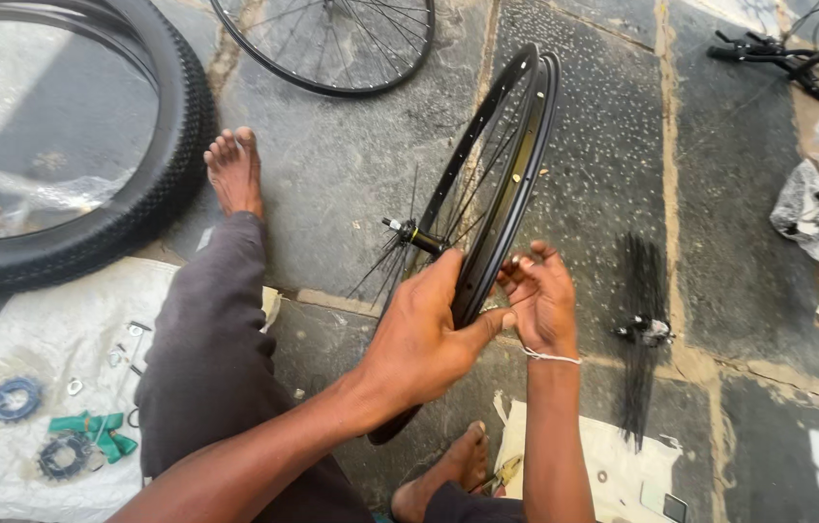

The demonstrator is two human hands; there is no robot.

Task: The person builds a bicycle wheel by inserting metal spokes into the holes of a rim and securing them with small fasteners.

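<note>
A black bicycle wheel rim (511, 145) stands upright on the stone floor between my legs, with loose spokes running to a hub (416, 235) at its left side. My left hand (421, 334) grips the lower rim, thumb hooked across its edge. On the rim's right side my right hand (537, 295) is held with fingers curled, pinching something small I cannot make out; a white thread circles that wrist.
A knobby black tyre (153, 184) lies at far left. Another spoked wheel (332, 44) lies at the top. A bundle of black spokes (644, 329) lies to the right. Sprockets (15, 397) and green tools (95, 431) rest on a white sheet (32, 329). Bicycle parts (797, 58) sit at top right.
</note>
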